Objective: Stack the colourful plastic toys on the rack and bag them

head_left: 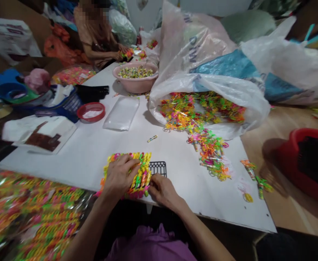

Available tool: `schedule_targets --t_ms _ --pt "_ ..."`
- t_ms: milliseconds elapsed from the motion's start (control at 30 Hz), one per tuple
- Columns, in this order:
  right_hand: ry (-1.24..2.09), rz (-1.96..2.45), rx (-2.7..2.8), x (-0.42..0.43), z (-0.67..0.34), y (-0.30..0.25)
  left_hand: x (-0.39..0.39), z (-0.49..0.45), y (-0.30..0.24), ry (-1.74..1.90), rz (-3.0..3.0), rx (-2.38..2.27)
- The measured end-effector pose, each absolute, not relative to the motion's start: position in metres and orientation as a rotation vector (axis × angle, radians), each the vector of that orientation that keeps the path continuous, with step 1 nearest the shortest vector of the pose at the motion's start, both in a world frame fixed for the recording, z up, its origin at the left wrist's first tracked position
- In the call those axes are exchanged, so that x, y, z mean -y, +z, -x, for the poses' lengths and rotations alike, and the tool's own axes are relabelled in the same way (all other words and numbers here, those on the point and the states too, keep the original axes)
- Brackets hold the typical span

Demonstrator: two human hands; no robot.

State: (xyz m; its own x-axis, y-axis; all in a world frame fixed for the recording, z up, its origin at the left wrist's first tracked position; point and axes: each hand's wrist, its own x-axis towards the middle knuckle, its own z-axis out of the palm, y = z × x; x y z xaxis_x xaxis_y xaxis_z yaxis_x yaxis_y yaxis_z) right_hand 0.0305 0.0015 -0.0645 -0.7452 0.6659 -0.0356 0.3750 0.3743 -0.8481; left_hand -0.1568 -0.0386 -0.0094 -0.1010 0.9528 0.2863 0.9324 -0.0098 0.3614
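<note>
- I have the left hand [118, 175] curled down over a bundle of neon plastic pieces [139, 174], its grip clenched on the top of the bundle.
- I have the right hand [163, 192] at the bundle's lower right edge, its grip closed on that edge; a black plastic grid [157, 168] sits just beside it.
- The bundle lies at the near edge of the white worktop [93, 159], between my hands.
- To the near left, clear bags [31, 214] hold rows of the same bright pieces.
- Further out, a loose heap of tangled neon pieces [209, 154] spills across the worktop from a white plastic sack [191, 47]. The sack's blue lettering is too folded for me to read.
- A clear plastic sleeve [121, 113] lies flat, beside a red round tray [91, 110] holding something white.
- A red basket [305, 163] with dark contents sits on the wooden floor [278, 145] at right.
- At the far end, a pink basin [148, 87] holds pale yellow-green pieces [135, 72].
- Beyond it, a seated co-worker's hands [123, 53] hold more bright pieces.
</note>
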Motion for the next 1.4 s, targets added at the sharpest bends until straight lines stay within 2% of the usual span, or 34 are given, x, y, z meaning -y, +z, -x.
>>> schedule_targets --t_ms 67,133,333,467,600,833,967,1200,1300,1400 --pt "1.425 0.876 2.301 -0.015 -0.04 -0.061 0.038 0.159 -0.014 0.766 -2.132 -2.153" --pt "1.378 0.976 2.242 -0.041 -0.057 -0.055 0.036 0.163 -0.021 0.808 -2.193 -2.112" --pt "0.383 1.84 2.194 -0.137 -0.111 -0.039 0.031 0.164 -0.032 0.885 -2.268 -2.074" --pt "0.139 2.115 2.202 -0.157 -0.11 -0.043 0.033 0.162 -0.029 0.869 -2.274 -2.124" --pt "0.26 2.069 2.267 -0.14 -0.107 -0.04 0.031 0.156 -0.022 0.827 -2.297 -2.139" --pt "0.845 1.459 2.271 -0.084 -0.082 -0.045 0.021 0.137 -0.016 0.715 -2.298 -1.988" --pt "1.083 1.333 2.219 -0.065 -0.058 -0.052 0.022 0.136 -0.015 0.708 -2.267 -2.009" --pt "1.199 1.181 2.112 -0.054 -0.031 -0.051 0.017 0.126 -0.004 0.8 -2.199 -2.002" --pt "1.215 1.194 2.136 -0.047 -0.017 -0.065 0.011 0.12 -0.003 0.65 -2.225 -1.915" --pt "1.083 1.183 2.23 -0.044 -0.011 -0.072 0.008 0.119 -0.004 0.573 -2.208 -1.896"
